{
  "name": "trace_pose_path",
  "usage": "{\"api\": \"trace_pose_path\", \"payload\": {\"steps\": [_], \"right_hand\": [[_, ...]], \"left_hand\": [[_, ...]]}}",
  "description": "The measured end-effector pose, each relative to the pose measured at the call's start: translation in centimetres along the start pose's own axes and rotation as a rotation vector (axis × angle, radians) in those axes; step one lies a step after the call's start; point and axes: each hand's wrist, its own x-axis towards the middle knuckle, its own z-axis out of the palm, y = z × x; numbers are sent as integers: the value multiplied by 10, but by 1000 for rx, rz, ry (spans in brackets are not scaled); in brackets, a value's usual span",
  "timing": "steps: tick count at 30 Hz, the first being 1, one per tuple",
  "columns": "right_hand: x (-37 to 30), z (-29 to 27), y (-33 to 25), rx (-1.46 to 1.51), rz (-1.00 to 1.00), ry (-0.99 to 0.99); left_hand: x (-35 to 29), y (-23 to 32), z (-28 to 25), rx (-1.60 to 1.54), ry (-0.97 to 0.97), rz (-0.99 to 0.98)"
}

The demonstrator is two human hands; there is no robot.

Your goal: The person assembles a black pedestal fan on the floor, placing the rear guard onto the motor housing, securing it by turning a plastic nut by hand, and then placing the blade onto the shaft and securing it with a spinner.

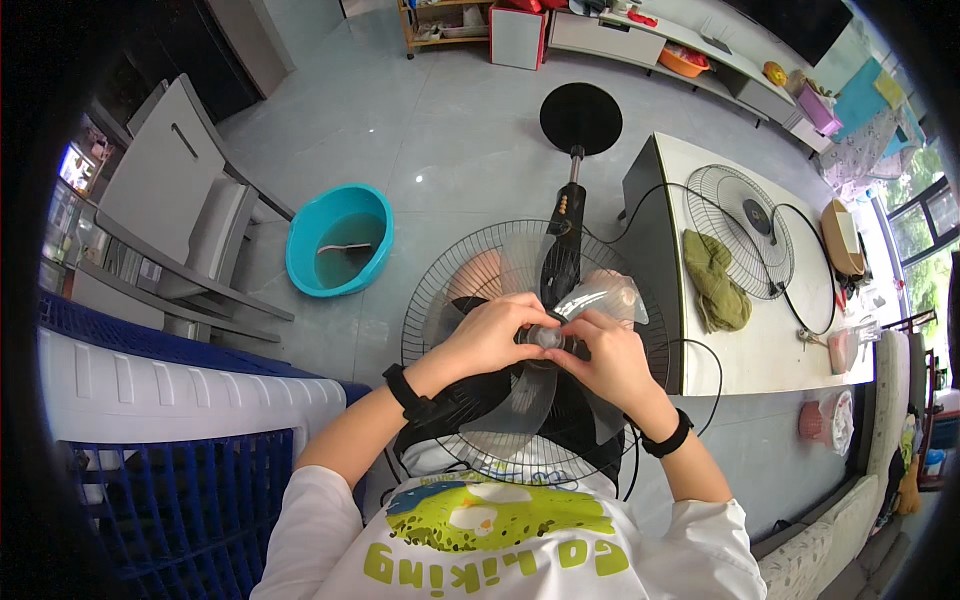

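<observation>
A pedestal fan lies tipped back toward me, its wire rear grille (425, 285) over my lap. Translucent blades (525, 410) are mounted inside it. My left hand (492, 335) and my right hand (610, 352) meet at the hub, fingers and thumbs closed round a small grey knob (547, 337) in its middle. The fan's black pole (566, 215) points away from me toward its round black base (581, 118). Part of the hub is hidden by my fingers.
At right, a white-topped table (800, 355) bears the front grille (725, 200), an olive cloth (716, 280) and a black ring (832, 300). Left are a teal basin (300, 255) of water, a grey chair (165, 165) and a blue-and-white basket (190, 395). A cable (720, 375) hangs beside the table.
</observation>
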Motion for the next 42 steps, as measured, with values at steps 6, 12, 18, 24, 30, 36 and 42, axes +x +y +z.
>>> {"api": "trace_pose_path", "payload": {"steps": [6, 12, 18, 24, 30, 36, 42], "right_hand": [[1, 3, -4, 129, 19, 59], [5, 9, 10, 235, -152, -44], [14, 2, 0, 144, -129, -87], [23, 4, 0, -27, -106, -152], [28, 7, -3, -269, -110, -227], [23, -7, -12, -271, -148, -122], [11, -17, -5, 2, -162, -147]], "left_hand": [[1, -3, -1, -33, -34, -6], [-3, -2, -2, -198, -41, -47], [-5, -9, 0, -212, -9, -61], [-8, -12, 1, -219, -13, -29], [-11, -8, -1, -61, -16, -18], [-13, -10, -1, -180, -31, -80], [-13, -7, -4, -246, -23, -76]]}}
